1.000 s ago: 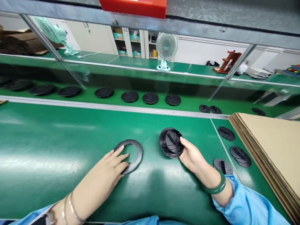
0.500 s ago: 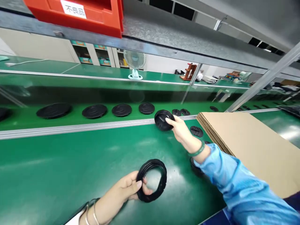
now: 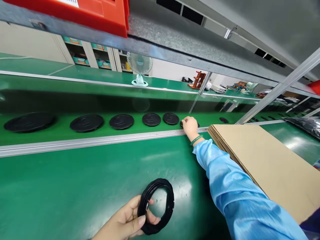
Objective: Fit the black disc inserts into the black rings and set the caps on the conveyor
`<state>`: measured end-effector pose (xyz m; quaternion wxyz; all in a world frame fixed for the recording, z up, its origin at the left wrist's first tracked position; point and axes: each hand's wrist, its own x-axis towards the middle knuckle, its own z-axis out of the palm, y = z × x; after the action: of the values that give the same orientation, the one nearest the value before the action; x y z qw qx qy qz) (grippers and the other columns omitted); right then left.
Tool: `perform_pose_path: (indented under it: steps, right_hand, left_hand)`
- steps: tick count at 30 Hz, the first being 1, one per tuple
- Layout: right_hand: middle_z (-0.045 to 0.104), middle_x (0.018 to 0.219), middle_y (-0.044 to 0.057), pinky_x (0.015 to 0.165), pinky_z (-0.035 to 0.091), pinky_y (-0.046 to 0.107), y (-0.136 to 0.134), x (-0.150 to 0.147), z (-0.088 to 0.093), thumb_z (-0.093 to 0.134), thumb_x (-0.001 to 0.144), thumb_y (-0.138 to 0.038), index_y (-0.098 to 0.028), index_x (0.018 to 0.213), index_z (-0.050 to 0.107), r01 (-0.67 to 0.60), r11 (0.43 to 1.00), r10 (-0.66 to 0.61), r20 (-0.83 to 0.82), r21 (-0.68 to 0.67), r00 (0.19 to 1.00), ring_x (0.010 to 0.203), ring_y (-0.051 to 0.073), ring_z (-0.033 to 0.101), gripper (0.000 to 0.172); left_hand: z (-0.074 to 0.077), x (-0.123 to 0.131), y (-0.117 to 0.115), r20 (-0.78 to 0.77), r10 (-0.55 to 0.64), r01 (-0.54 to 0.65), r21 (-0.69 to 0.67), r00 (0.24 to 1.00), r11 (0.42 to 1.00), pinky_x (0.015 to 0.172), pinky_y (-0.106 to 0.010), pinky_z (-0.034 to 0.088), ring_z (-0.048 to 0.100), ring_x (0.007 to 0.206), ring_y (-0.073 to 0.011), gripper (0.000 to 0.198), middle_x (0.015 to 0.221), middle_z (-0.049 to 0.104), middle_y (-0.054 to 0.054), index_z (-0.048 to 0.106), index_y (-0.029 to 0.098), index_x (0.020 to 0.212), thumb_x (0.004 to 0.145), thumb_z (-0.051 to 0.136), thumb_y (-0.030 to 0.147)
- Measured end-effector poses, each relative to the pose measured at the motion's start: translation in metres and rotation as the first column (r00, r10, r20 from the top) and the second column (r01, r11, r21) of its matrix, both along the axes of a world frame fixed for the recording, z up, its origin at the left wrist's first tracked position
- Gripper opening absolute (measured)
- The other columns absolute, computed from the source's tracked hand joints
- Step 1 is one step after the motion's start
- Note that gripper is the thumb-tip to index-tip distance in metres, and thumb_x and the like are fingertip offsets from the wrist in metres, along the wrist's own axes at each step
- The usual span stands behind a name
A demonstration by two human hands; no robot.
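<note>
My left hand [image 3: 126,221] grips a black plastic ring [image 3: 157,209] by its near rim, holding it just above the green table [image 3: 75,186] at the bottom centre. My right hand [image 3: 190,126], in a blue sleeve with a green bangle, reaches far across the aluminium rail [image 3: 100,140] onto the green conveyor belt [image 3: 62,133]. Its fingers are curled over a black round cover [image 3: 182,123], which is mostly hidden under the hand. That cover sits at the right end of a row of black discs [image 3: 151,119] on the belt.
A stack of brown cardboard sheets [image 3: 262,160] lies at the right. A red bin [image 3: 82,10] sits on the overhead shelf. A small fan [image 3: 139,68] stands on the far bench. More small black parts [image 3: 223,120] lie further along the belt.
My right hand has carried the black cover over the rail and down onto the belt beside the row of discs. My left hand has lifted the ring off the table.
</note>
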<state>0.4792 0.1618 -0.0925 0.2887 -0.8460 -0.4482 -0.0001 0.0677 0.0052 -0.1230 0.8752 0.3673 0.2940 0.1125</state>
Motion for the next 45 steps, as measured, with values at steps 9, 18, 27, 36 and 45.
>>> perform_pose_path:
  steps: [9,18,27,36,45]
  right_hand:
    - [0.071,0.098,0.006,0.091,0.053,0.04,0.017,0.029,-0.008,0.068,0.093,-0.037,-0.014,0.092,0.068,0.158,0.956,-0.156,0.025,-0.246,0.987,0.095,0.019,0.067,0.023]
    - [0.072,0.095,0.016,0.086,0.051,0.038,0.017,0.017,0.011,0.061,0.091,-0.019,-0.01,0.095,0.074,0.11,0.993,-0.111,-0.024,-0.04,0.994,0.092,0.028,0.068,0.016]
    - [0.068,0.084,0.004,0.079,0.049,0.033,-0.109,-0.067,0.041,0.072,0.082,-0.013,-0.019,0.081,0.076,-0.599,0.801,0.593,0.138,0.0,0.793,0.082,0.02,0.062,0.007]
    - [0.064,0.085,0.002,0.07,0.05,0.027,-0.167,-0.143,-0.01,0.079,0.079,-0.009,-0.018,0.093,0.077,-0.614,0.789,0.61,-0.15,0.023,0.778,0.07,0.013,0.057,0.017]
    - [0.062,0.085,0.001,0.065,0.05,0.027,-0.158,-0.145,-0.027,0.081,0.074,-0.007,-0.019,0.083,0.078,-0.54,0.819,0.574,-0.279,0.194,0.77,0.064,0.011,0.054,0.015]
  left_hand:
    - [0.028,0.003,0.004,0.006,0.035,-0.035,0.025,0.999,0.999,0.1,-0.045,0.049,0.067,0.106,-0.0281,0.036,0.105,0.074,-0.011,0.062,0.019,0.113,0.083,0.074,0.036]
    - [0.03,0.004,0.004,0.001,0.054,-0.054,-0.001,0.999,0.999,0.096,-0.044,0.052,0.069,0.103,-0.0274,0.034,0.104,0.075,-0.012,0.062,0.017,0.115,0.085,0.072,0.03]
    - [0.031,0.004,0.004,-0.025,0.054,-0.052,0.063,0.998,0.997,0.092,-0.04,0.054,0.069,0.099,-0.0255,0.053,0.102,0.074,-0.01,0.062,0.017,0.129,0.079,0.077,0.029]
    - [0.035,0.002,0.005,-0.076,0.198,-0.176,0.233,0.977,0.956,0.107,-0.049,0.047,0.067,0.107,-0.0307,0.043,0.108,0.075,-0.014,0.075,0.013,0.106,0.081,0.074,0.048]
    - [0.022,0.008,0.004,-0.046,0.322,-0.271,0.433,0.946,0.859,0.112,-0.052,0.043,0.062,0.124,-0.0314,0.063,0.129,0.067,-0.013,0.05,0.022,0.13,0.077,0.082,0.035]
